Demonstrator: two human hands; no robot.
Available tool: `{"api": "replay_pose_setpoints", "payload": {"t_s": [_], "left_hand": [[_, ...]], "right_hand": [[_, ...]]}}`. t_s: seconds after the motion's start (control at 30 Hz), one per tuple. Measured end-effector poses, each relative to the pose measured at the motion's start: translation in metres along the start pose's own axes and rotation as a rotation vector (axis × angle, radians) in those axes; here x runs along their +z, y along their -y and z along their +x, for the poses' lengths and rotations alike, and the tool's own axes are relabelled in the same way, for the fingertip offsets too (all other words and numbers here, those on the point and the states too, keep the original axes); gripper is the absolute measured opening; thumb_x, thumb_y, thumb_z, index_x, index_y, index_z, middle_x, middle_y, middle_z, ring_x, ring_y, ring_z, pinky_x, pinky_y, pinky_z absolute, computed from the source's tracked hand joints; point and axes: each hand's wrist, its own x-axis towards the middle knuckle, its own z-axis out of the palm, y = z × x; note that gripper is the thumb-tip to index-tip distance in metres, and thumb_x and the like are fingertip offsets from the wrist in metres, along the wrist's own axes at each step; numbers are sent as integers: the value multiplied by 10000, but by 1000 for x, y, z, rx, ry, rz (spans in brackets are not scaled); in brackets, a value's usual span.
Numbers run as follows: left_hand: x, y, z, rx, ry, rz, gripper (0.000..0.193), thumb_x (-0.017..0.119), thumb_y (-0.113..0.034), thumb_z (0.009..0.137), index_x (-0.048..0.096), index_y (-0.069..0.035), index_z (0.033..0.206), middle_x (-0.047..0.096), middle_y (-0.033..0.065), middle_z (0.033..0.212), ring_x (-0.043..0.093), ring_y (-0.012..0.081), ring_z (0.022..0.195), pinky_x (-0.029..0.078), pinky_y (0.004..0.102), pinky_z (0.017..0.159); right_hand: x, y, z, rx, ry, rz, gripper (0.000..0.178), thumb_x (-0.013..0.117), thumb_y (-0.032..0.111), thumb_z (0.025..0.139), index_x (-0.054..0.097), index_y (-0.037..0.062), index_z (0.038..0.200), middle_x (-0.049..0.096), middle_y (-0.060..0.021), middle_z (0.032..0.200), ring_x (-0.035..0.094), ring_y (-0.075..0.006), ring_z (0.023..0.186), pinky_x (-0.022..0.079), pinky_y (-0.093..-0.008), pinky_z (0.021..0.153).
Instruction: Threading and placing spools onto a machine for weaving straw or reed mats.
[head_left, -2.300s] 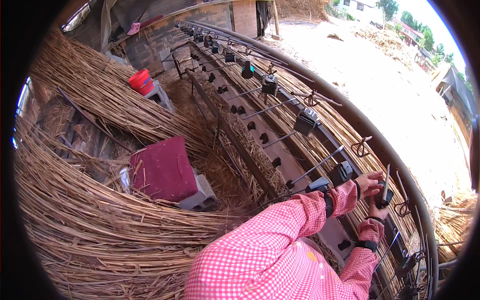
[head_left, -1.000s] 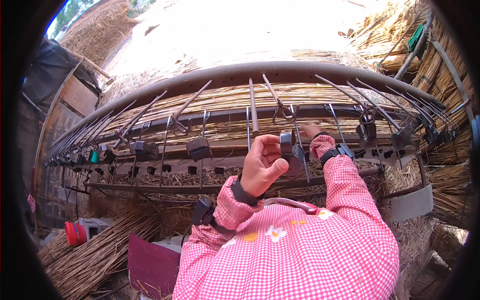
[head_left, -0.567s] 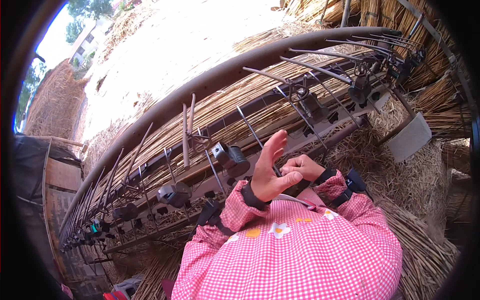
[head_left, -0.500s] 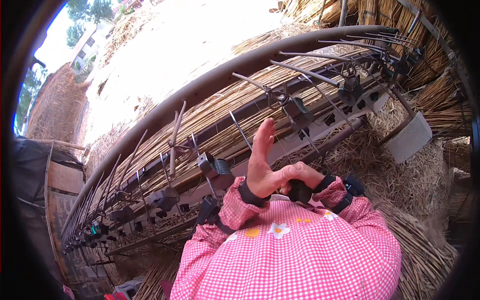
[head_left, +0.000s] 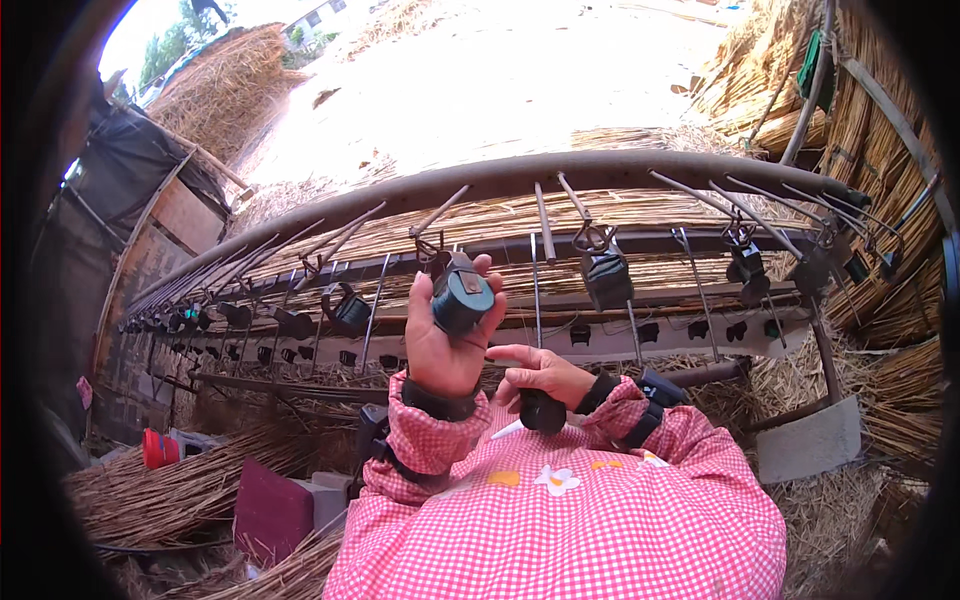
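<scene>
My left hand (head_left: 445, 350) is raised palm up, thumb and fingers curled round a spool of dark green-blue twine (head_left: 462, 300). This spool is at the row of hanging spools beneath a long curved metal pipe (head_left: 590, 168); whether it still hangs there I cannot tell. To the right and lower, my right hand (head_left: 545, 380) is closed around a dark rounded object (head_left: 543, 412) of unclear kind, with its index finger pointing left. A white pointed tip (head_left: 508, 430) shows beside that object. Another hanging spool (head_left: 606, 278) is just above my right hand.
Straw stalks (head_left: 500, 215) lie along the frame behind the pipe. Thin metal rods (head_left: 375, 312) slant down between the spools. A grey slab (head_left: 808, 440) is at the right, a maroon panel (head_left: 272, 512) and a red container (head_left: 160, 448) at the lower left. Straw bundles stand around.
My left hand, formerly empty with fingers upright beside my right hand, has moved left and closed round a spool. My right index finger has stretched out. The whole view has turned.
</scene>
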Motion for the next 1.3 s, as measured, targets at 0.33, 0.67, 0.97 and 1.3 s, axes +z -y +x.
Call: {"api": "replay_pose_setpoints", "payload": {"t_s": [0.33,0.67,0.97,1.3], "left_hand": [[-13,6,-42,214,211,1212,663,314,-567,833,471,19,1101,549,67,770,503,90,561,399,195,494],[-78,29,-30,671,235,2183,238,562,-249,743,587,-85,913,565,48,736,578,174,681,468,317,578],[-129,-22,6,112,444,2266,166,567,-215,706,568,-49,697,555,133,584,572,283,593,442,358,621],[-180,2,161,-135,140,-143,409,450,-77,861,348,-175,1244,484,91,1126,576,106,785,530,175,584]], "right_hand": [[8,23,-6,47,-22,433,506,376,445,860,427,44,1164,531,-154,1032,544,-257,929,454,-382,809],[126,43,44,169,1011,-408,460,532,382,800,534,0,1056,549,-132,1045,509,-205,963,369,-297,870],[-4,62,70,153,-79,164,465,465,478,788,542,29,883,596,-112,811,587,-216,694,496,-331,642],[-102,52,154,-567,-658,736,411,367,459,823,568,112,910,596,-82,841,581,-235,760,502,-384,650]]}}
